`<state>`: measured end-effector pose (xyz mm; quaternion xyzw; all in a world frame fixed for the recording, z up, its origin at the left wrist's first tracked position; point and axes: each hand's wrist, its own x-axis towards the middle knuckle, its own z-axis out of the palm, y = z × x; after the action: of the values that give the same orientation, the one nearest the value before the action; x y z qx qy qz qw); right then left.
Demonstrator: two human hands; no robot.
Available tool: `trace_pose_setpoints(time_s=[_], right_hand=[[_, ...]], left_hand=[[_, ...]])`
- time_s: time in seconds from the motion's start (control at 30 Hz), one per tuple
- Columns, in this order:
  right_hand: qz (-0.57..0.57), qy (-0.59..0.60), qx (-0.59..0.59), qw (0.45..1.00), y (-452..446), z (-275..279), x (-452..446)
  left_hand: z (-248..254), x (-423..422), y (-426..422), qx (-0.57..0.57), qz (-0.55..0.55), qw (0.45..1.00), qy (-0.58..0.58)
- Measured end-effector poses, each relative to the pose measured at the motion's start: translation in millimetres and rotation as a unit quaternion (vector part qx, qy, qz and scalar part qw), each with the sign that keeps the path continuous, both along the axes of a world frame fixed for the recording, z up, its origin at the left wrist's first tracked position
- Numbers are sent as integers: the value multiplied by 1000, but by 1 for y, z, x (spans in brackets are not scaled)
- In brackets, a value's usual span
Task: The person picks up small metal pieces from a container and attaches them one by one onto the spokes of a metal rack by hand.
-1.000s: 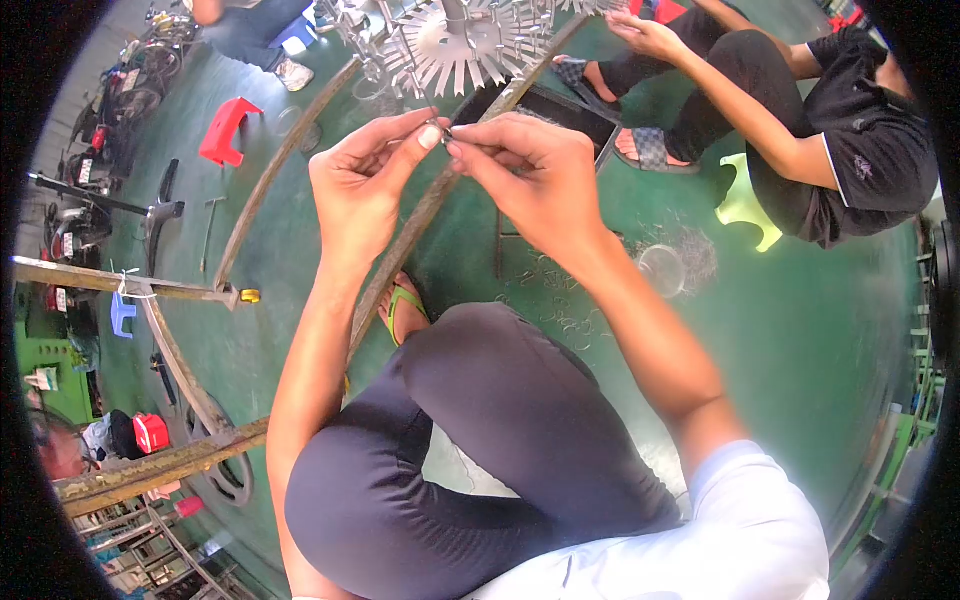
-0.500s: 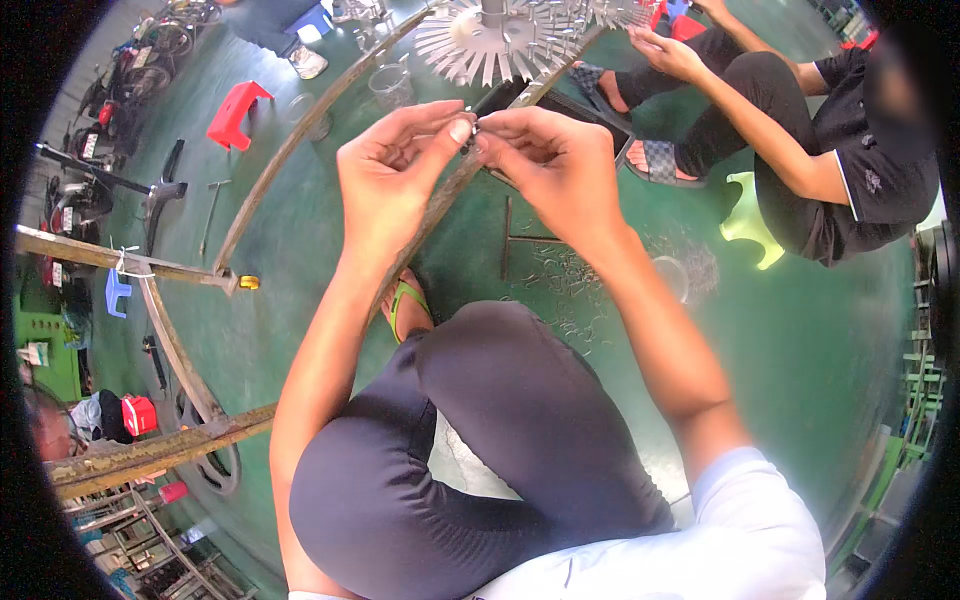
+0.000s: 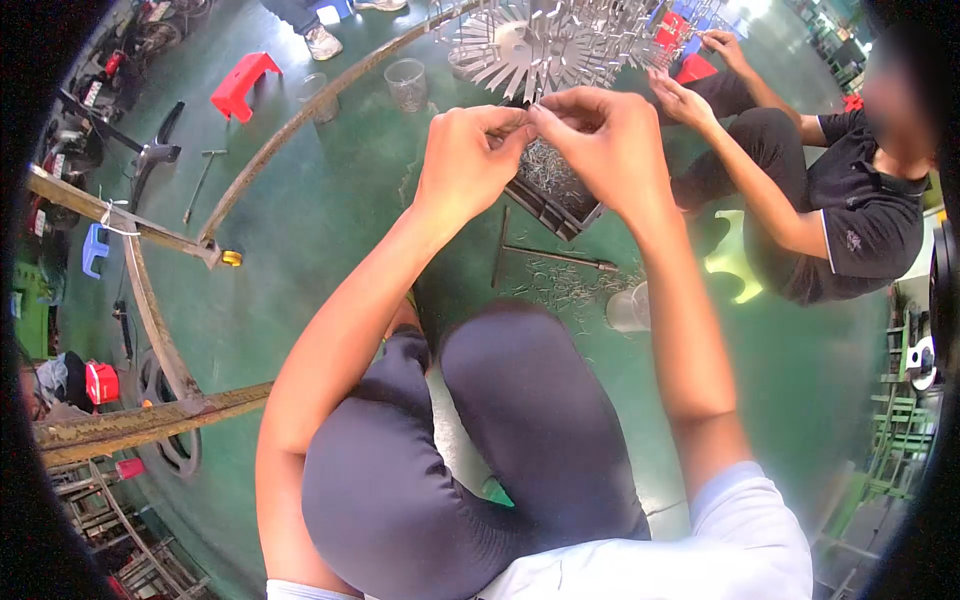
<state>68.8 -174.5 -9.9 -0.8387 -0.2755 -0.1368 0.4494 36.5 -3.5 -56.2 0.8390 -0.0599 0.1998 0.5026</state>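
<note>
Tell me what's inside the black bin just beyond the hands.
Thin silvery pieces lie heaped in the black bin. The right hand hides part of its interior, and the bottom beneath the pieces can't be seen.

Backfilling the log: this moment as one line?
left hand, right hand: fingertips together; held item, if any: unclear; slotted metal disc: beyond hands; black crate: holds metal pieces

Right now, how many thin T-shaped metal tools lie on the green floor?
2. First tool: upper left, left of the curved brown bar. Second tool: centre, between the black plastic crate and the dark-trousered knees. Others may be hidden.
</note>
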Motion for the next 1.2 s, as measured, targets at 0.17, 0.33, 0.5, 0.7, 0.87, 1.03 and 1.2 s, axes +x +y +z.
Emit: trace_pose_setpoints(time_s=[0.17,0.33,0.5,0.7,0.87,1.03,1.2], right_hand=[[-64,9,-41,997,10,8,14],[-74,32,-60,995,8,14,28],[-58,45,-52,996,8,12,53],[-78,34,-51,995,20,12,74],[-72,89,-96,989,23,18,88],[-75,92,-101,988,20,23,76],[-67,107,-85,988,12,21,67]], left_hand=[[1,8,-3,20,3,1000,-22],[-1,13,-10,-30,4,998,-48],[-10,35,-2,-276,-64,943,175],[-25,74,6,-579,-117,788,173],[-27,93,5,-633,-119,749,152],[-35,97,2,-649,-100,730,187],[-34,88,-3,-623,-99,754,182]])
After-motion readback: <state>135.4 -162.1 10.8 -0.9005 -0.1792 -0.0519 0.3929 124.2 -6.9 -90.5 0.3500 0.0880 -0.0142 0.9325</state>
